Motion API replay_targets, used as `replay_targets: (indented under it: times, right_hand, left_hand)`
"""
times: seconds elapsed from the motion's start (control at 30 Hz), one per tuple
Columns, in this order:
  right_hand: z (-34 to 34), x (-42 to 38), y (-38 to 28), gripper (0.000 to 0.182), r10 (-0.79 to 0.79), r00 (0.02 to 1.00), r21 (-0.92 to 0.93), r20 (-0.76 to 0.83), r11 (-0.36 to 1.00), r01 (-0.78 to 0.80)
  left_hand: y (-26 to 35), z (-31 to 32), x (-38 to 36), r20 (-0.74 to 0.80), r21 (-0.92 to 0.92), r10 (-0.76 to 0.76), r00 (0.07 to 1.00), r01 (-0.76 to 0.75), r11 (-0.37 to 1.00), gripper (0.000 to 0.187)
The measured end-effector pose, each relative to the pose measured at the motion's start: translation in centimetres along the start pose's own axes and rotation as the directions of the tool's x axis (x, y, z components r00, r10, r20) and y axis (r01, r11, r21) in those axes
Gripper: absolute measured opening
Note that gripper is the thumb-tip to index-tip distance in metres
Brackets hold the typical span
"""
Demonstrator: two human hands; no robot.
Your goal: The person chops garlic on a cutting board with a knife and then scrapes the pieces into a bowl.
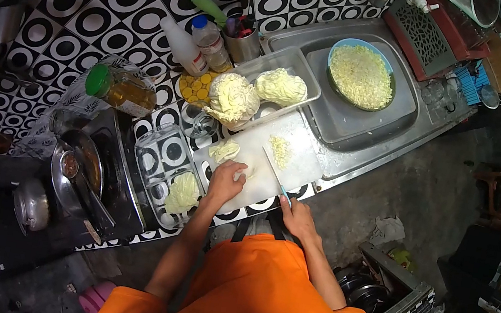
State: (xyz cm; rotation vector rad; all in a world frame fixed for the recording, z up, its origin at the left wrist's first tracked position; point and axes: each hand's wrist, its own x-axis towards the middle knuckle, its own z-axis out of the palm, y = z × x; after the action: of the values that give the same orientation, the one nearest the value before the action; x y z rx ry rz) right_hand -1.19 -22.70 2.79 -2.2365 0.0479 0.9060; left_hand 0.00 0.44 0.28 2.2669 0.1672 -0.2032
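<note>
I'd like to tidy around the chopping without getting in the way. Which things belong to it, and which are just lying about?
Part of the job:
- knife, in the right hand
- board
- chopped pieces
- cabbage heads
- bowl of chopped cabbage

Seemingly just lying about:
- green-lidded jar
- white bottle
- blue-capped bottle
- pot

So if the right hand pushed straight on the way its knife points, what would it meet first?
Led by the knife, the right hand would probably meet the near wall of the clear plastic container, though depth is unclear. The chopped cabbage lies beside that line.
</note>
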Motion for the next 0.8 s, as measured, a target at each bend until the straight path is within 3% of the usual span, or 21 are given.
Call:
replay_targets:
  times: [0.1,0.17,0.37,0.57,0.63,0.67,0.77,0.8]
  right_hand:
    - [0.3,-0.3,0.0,0.057,-0.002,1.000,0.025,-0.011,1.000,0.002]
    - [0.3,-0.3,-0.3,0.054,-0.006,1.000,0.039,-0.023,0.999,0.007]
    - [0.6,0.0,-0.3,0.042,-0.052,0.998,-0.050,-0.046,0.997,0.050]
    - [1.7,0.3,-0.2,0.033,-0.231,0.949,-0.117,-0.216,0.971,0.210]
    - [0.8,-0.4,-2.3,0.051,-0.146,0.976,-0.201,-0.160,0.973,0.113]
    - [0.7,-0.4,-2.4,0.051,-0.140,0.976,-0.199,-0.166,0.974,0.106]
    - [0.4,-0.7,-3.3,0.086,-0.148,0.989,-0.386,-0.002,0.913,0.136]
    - [0.4,-0.9,-3.6,0.086,-0.143,0.990,-0.384,-0.002,0.914,0.132]
  left_hand:
    - [0.7,0.8,-0.3,-0.106,0.033,0.018,0.994,-0.014,0.999,0.023]
    - [0.8,1.5,-0.1,-0.135,0.188,0.150,0.979,-0.123,0.974,0.022]
    - [1.6,2.0,1.3,-0.114,0.111,-0.011,0.993,0.024,0.994,0.019]
    - [2.2,2.7,2.7,-0.030,0.053,0.115,0.993,-0.113,0.992,0.015]
    - [2.2,3.2,2.9,-0.021,0.035,0.110,0.994,-0.110,0.993,0.015]
    - [2.2,3.4,3.0,-0.019,0.019,0.103,0.994,-0.103,0.995,0.014]
    - [2.0,3.7,3.0,-0.036,0.055,0.126,0.991,-0.124,0.991,0.014]
    - [2.0,3.7,3.0,-0.031,0.055,0.125,0.992,-0.123,0.991,0.014]
